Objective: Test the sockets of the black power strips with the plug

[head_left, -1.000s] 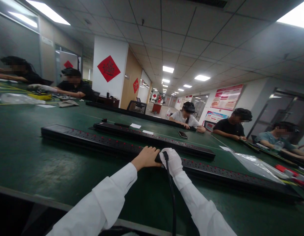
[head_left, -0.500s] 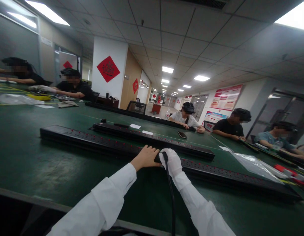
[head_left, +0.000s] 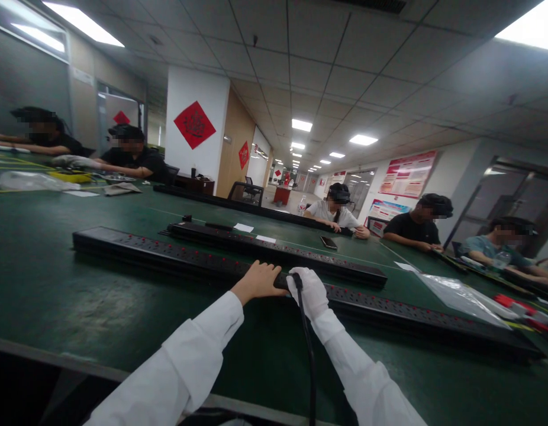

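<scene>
A long black power strip (head_left: 167, 255) with red dots along its face lies across the green table in front of me. My bare left hand (head_left: 258, 280) is wrapped over the strip's middle, fingers on its far side. Just to the right, my white-gloved right hand (head_left: 313, 291) is closed on a black plug (head_left: 297, 280) held against the strip. From that plug a black cable (head_left: 310, 361) drops toward the near table edge. The glove and fingers hide the plug's front, so I cannot tell how deep it sits in a socket.
A second black strip (head_left: 274, 251) lies just behind, with paper slips (head_left: 244, 227) and a phone (head_left: 329, 242) beyond. Clear plastic wrap (head_left: 460, 299) and red items (head_left: 522, 309) are at right. Several people sit around the table; one (head_left: 336, 210) is opposite.
My left hand has slid slightly left along the strip, away from the glove, uncovering more of its surface between them. My right hand stays at the plug.
</scene>
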`<state>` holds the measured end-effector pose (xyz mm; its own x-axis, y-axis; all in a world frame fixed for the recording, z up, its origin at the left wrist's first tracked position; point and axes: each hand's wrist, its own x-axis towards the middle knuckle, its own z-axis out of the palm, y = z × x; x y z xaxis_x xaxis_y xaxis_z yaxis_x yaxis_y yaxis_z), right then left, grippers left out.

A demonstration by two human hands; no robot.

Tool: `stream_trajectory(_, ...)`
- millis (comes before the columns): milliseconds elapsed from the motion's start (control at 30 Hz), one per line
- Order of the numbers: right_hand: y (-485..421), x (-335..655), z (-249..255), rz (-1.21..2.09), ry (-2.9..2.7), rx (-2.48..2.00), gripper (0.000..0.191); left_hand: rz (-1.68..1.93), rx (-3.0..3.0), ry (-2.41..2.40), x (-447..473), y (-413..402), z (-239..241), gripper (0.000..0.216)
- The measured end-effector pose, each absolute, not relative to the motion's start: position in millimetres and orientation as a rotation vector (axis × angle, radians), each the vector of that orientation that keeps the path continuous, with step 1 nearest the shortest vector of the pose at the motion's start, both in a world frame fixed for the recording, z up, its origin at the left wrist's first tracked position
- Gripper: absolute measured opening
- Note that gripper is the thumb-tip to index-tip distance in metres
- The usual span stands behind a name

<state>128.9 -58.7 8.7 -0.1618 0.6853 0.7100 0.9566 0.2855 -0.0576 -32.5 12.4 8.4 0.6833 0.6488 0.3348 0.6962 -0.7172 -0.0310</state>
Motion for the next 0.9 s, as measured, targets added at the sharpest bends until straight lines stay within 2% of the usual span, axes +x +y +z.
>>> stream_trajectory(900, -60.4, 127.5, 9.1, -0.539, -1.904, -1.478, 0.02, -0.428, -2.762, -1.116, -32.4, 10.0, 10.8, 0.074)
